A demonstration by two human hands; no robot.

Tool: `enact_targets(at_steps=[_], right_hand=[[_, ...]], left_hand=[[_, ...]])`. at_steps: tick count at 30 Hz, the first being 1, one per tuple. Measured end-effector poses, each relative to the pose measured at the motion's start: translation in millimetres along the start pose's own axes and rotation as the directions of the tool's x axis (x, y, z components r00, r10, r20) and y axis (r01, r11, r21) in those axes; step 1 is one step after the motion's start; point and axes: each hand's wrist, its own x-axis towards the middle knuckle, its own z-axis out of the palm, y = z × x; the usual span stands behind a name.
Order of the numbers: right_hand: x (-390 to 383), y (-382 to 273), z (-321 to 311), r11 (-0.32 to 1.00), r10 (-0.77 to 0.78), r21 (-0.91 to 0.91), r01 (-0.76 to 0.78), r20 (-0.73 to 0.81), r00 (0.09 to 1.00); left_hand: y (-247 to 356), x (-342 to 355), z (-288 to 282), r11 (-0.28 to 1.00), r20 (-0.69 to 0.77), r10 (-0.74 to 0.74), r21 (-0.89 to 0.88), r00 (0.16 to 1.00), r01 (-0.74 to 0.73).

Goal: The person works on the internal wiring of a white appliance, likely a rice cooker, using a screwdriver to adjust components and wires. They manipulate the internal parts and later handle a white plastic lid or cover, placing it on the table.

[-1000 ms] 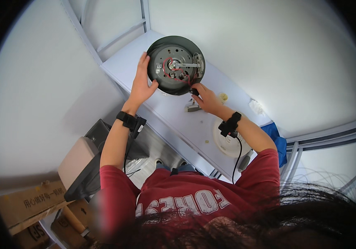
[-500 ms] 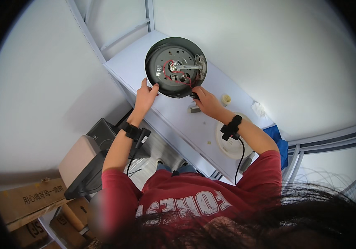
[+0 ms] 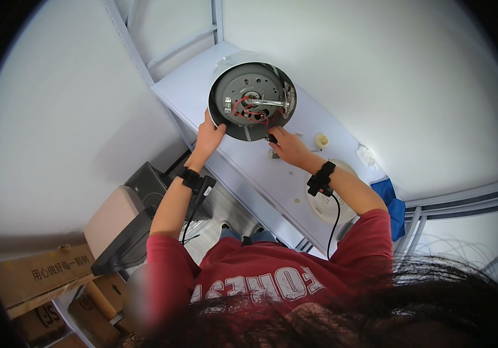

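Observation:
A round appliance housing with its underside off, resembling a rice cooker body [image 3: 255, 129], stands tilted toward me on the white table. Inside it I see a grey metal plate, a metal bracket bar and red wires [image 3: 242, 103]. My left hand [image 3: 209, 134] is closed round its lower left side, the thumb over the rim. At the lower right rim my right hand [image 3: 288, 145] pinches a small black part [image 3: 270, 138], with the red wires leading up from it. Partly behind my right forearm lies a round whitish cover [image 3: 318, 203].
A small round tub with yellowish contents [image 3: 321, 140] and a crumpled white piece [image 3: 366, 155] lie along the wall side of the table [image 3: 260, 177]. Blue cloth [image 3: 389, 203] is at the right end. A bin-like dark and pink object [image 3: 118, 223] and cardboard boxes [image 3: 46, 278] stand left.
The housing has tipped further toward me and shifted slightly right, showing more of its white outer wall. Both hands keep their holds.

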Motion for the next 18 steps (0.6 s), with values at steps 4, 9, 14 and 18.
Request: enact_targets(at_steps=[4, 9, 14, 18], right_hand=[[-0.6, 4.9, -0.4, 0.998, 0.046, 0.040, -0.047, 0.016, 0.999], [4.3, -3.3, -8.5, 0.999, 0.043, -0.025, -0.042, 0.025, 0.999], [15.6, -18.2, -20.7, 0.987, 0.163, 0.004, -0.163, -0.070, 0.984], [28.2, -35.6, -30.8, 0.986, 0.168, 0.009, -0.168, -0.135, 0.977]], left_hand=[[11.3, 6.3, 4.9, 0.994, 0.036, -0.069, -0.086, 0.997, 0.072], [9.6, 15.3, 8.4, 0.997, 0.010, -0.081, 0.020, 0.997, 0.081], [13.5, 19.1, 7.6, 0.989, -0.018, 0.040, 0.144, 0.999, -0.037], [22.4, 19.2, 8.5, 0.983, -0.021, 0.054, 0.178, 0.998, -0.049]])
